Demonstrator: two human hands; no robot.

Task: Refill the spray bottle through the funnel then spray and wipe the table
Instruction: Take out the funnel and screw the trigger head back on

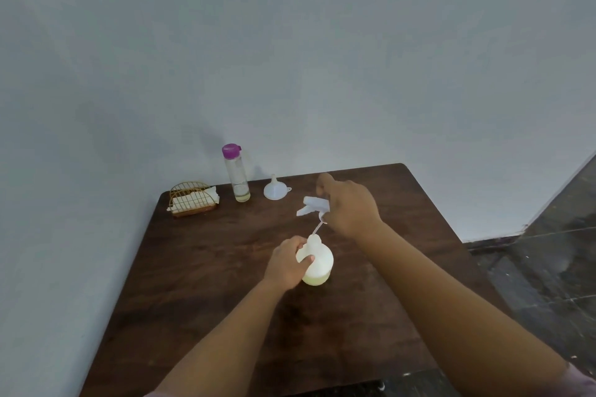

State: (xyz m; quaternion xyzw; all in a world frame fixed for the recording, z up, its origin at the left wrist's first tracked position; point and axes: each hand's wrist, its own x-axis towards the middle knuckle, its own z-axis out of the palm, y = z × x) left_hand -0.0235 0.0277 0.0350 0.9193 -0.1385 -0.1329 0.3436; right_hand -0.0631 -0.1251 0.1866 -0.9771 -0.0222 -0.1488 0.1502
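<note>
Standing on the dark wooden table (pixel 200 284), the white spray bottle (pixel 317 263) rests near the middle of the top, with pale yellowish liquid showing low in its translucent body. No brand, label or writing can be read on it or on anything else here. The left hand (pixel 288 263) wraps its fingers around the bottle's shoulder and grips it upright. The right hand (pixel 350 208) is raised above and behind the bottle, fingers closed around the white spray head (pixel 312 206), which is off the bottle's neck; its thin dip tube (pixel 317 228) slants down from the head into the bottle's mouth.

Toward the far edge of the table, a white funnel (pixel 274 191) sits upside down, wide mouth on the wood and spout pointing up, apart from both hands. Left of it stands a tall clear bottle (pixel 238 177) with a purple cap, upright, holding only a shallow layer of pale liquid at the bottom. Further left, at the table's far corner, a gold wire holder (pixel 192 198) contains white paper napkins (pixel 193 201). A grey wall (pixel 290 58) rises behind the table.
</note>
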